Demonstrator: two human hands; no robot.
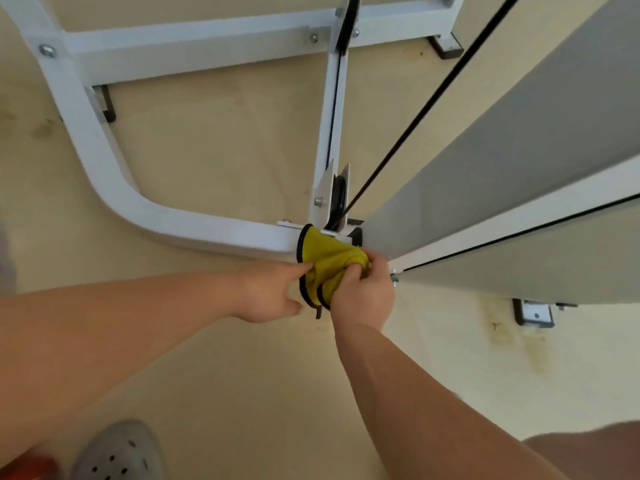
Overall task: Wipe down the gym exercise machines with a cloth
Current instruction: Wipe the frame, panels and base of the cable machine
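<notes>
A yellow cloth [325, 263] with a dark hem is bunched against the white base frame [194, 226] of a gym machine, just below its black pulley [338, 197]. My right hand [363, 289] grips the cloth with curled fingers. From the left, my left hand [268, 292] reaches in, its fingers pinching the cloth's left edge. A black cable [415, 116] runs up from the pulley.
Grey shroud panels [502, 174] of the machine rise on the right. A white cross bar [194, 46] and a rubber foot [446, 48] lie farther off on the beige floor [214, 140]. A grey clog [117, 452] is at the bottom left.
</notes>
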